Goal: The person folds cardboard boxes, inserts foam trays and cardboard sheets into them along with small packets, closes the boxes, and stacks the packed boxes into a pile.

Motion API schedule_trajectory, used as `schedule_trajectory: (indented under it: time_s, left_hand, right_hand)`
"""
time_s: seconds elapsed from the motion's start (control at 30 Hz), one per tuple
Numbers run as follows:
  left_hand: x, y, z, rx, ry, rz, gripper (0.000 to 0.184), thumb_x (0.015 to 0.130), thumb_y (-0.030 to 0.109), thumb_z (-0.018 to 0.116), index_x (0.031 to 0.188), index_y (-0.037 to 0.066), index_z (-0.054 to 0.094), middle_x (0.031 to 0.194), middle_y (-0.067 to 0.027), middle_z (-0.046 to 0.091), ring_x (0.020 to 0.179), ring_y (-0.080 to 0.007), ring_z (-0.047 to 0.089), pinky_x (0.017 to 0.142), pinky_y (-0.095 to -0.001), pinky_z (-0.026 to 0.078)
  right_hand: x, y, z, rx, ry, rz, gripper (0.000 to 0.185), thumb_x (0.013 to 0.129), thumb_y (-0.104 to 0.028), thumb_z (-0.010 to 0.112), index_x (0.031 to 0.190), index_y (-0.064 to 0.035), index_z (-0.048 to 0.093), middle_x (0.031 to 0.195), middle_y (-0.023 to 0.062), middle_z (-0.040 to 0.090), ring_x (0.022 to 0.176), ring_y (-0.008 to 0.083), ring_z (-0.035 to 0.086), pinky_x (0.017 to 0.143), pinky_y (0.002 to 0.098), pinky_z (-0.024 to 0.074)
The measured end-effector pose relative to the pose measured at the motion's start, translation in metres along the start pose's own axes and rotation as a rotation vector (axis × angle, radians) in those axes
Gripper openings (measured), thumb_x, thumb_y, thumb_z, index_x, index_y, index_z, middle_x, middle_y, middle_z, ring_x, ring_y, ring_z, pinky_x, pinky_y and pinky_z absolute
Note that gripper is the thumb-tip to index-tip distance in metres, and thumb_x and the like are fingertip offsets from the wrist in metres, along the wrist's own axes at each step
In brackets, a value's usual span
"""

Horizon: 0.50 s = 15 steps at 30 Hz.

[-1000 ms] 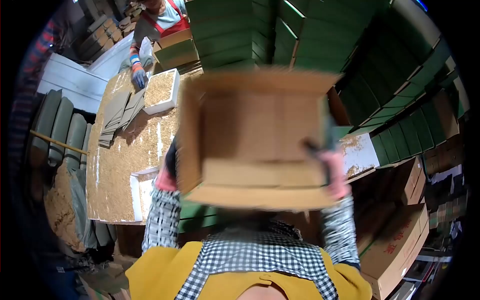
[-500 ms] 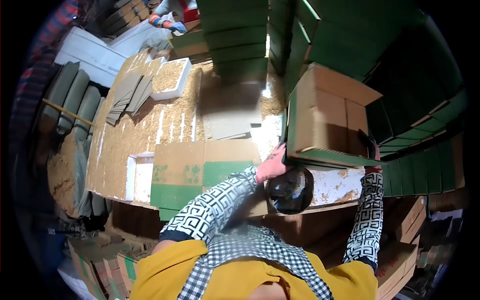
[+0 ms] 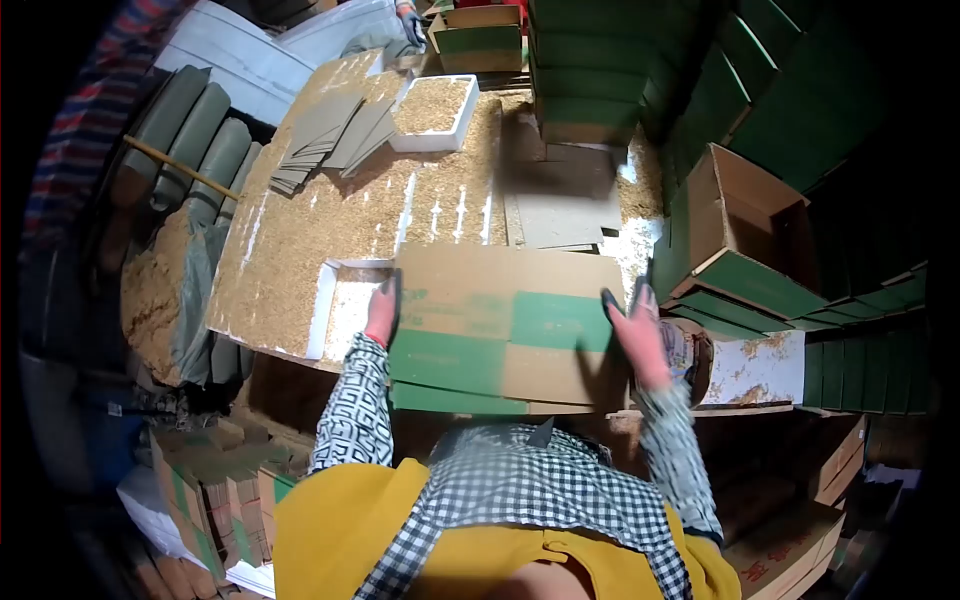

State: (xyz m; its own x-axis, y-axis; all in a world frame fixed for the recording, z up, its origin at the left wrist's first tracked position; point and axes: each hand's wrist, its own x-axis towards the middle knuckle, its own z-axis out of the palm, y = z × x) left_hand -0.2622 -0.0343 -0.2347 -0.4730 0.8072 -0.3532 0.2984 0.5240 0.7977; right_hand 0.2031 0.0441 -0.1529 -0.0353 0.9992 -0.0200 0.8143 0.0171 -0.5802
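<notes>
A flattened cardboard box (image 3: 455, 290), brown with green panels, lies in front of me on the work surface, apparently stacked on others. My left hand (image 3: 382, 312), in a pink glove with dark fingertips, grips its left edge. At the right edge, my right hand (image 3: 645, 340) is open, thumb and fingers spread, holding nothing. Beyond it, an open-topped brown and green box (image 3: 765, 235) sits on other green boxes. A round dark-rimmed object (image 3: 700, 360) is partly hidden behind my right wrist; its contents are unclear.
Left of the cardboard is a bed of brown shavings (image 3: 290, 270) with white frames (image 3: 325, 310). Grey sheets (image 3: 340, 140) and a filled white tray (image 3: 435, 108) lie on it. Green box stacks (image 3: 590, 70) rise behind and right. Another person's hand (image 3: 410, 25) shows at the far edge.
Both hands have left the open box, which now stands on the right by itself. They have moved left to the flattened cardboard. My view has turned left.
</notes>
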Motion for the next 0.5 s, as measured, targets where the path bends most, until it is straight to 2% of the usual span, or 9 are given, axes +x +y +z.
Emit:
schedule_trajectory:
  time_s: [0.1,0.2,0.23,0.27,0.3,0.33,0.37,0.43,0.5]
  left_hand:
    - [-0.052,0.046,0.017,0.183,0.265,0.32,0.046,0.095,0.04,0.05,0.115,0.0,0.059,0.107,-0.0239,0.063,0.099,-0.037,0.06,0.083,-0.0401,0.046]
    - [-0.076,0.047,-0.019,-0.057,0.313,0.421,0.044,0.094,0.035,0.053,0.115,-0.003,0.058,0.108,-0.0196,0.065,0.103,-0.0306,0.061,0.089,-0.0358,0.046]
    - [-0.074,0.04,-0.032,-0.144,0.339,0.504,0.045,0.095,0.036,0.053,0.115,-0.004,0.058,0.108,-0.0184,0.065,0.104,-0.0284,0.061,0.09,-0.035,0.046]
    - [-0.082,0.048,-0.056,-0.293,0.284,0.437,0.041,0.095,0.029,0.053,0.113,-0.007,0.059,0.11,-0.0154,0.065,0.105,-0.0234,0.061,0.091,-0.0351,0.047]
    - [-0.089,0.073,-0.072,-0.586,0.092,0.638,0.04,0.096,0.026,0.052,0.121,-0.005,0.055,0.111,-0.0131,0.064,0.102,-0.0217,0.062,0.088,-0.0339,0.05]
    - [-0.075,0.07,-0.069,-0.697,0.12,0.622,0.041,0.096,0.027,0.051,0.123,-0.004,0.052,0.109,-0.0115,0.064,0.097,-0.021,0.063,0.084,-0.0326,0.051]
    - [-0.058,0.059,-0.063,-0.802,0.147,0.61,0.042,0.096,0.028,0.051,0.124,-0.003,0.05,0.107,-0.0098,0.063,0.092,-0.0203,0.063,0.081,-0.0314,0.052]
    - [-0.054,0.07,-0.058,-0.714,0.18,0.59,0.034,0.099,0.027,0.049,0.116,-0.002,0.056,0.105,-0.0073,0.062,0.092,-0.0154,0.058,0.083,-0.0286,0.048]
    - [-0.051,0.101,-0.06,-0.685,0.273,0.543,0.032,0.099,0.026,0.05,0.112,-0.002,0.059,0.106,-0.006,0.062,0.094,-0.0123,0.054,0.085,-0.0268,0.045]
  right_hand:
    - [0.011,-0.046,0.046,-0.218,-0.159,0.379,0.097,0.079,-0.057,0.062,0.141,0.0092,0.026,0.142,0.0334,0.032,0.134,0.0451,0.027,0.111,0.0449,0.0251]
    - [0.005,-0.029,0.032,0.036,-0.026,0.188,0.094,0.078,-0.055,0.066,0.14,0.0065,0.031,0.142,0.0284,0.035,0.134,0.0385,0.032,0.11,0.0399,0.0285]
    - [0.002,-0.034,0.009,0.198,0.002,0.194,0.078,0.086,-0.049,0.06,0.139,0.0029,0.034,0.142,0.0274,0.037,0.132,0.036,0.037,0.109,0.0393,0.0301]
    - [0.011,-0.025,-0.01,0.504,0.047,0.149,0.067,0.089,-0.046,0.059,0.136,-0.0012,0.041,0.134,0.0227,0.047,0.118,0.0315,0.05,0.103,0.0372,0.0373]
    - [0.009,-0.046,-0.039,0.849,0.181,-0.061,0.057,0.092,-0.043,0.056,0.132,-0.0042,0.045,0.118,0.0147,0.056,0.106,0.0251,0.055,0.094,0.0344,0.0432]
    - [-0.002,-0.09,-0.065,1.18,0.264,0.062,0.048,0.094,-0.042,0.053,0.122,-0.0021,0.053,0.101,0.007,0.057,0.091,0.0195,0.053,0.081,0.0303,0.0454]
    - [0.023,-0.083,-0.068,1.02,0.248,-0.078,0.043,0.095,-0.042,0.053,0.11,-0.0021,0.059,0.096,0.0022,0.056,0.086,0.0153,0.049,0.073,0.0286,0.0442]
    - [0.052,-0.084,-0.057,1.323,0.319,0.132,0.041,0.095,-0.041,0.053,0.104,-0.0013,0.06,0.093,0.0003,0.055,0.081,0.0115,0.046,0.072,0.0283,0.0431]
    - [0.036,-0.111,-0.074,1.218,0.381,0.014,0.039,0.094,-0.035,0.056,0.11,0.0006,0.058,0.099,0.0008,0.057,0.087,0.0108,0.05,0.079,0.0272,0.0426]
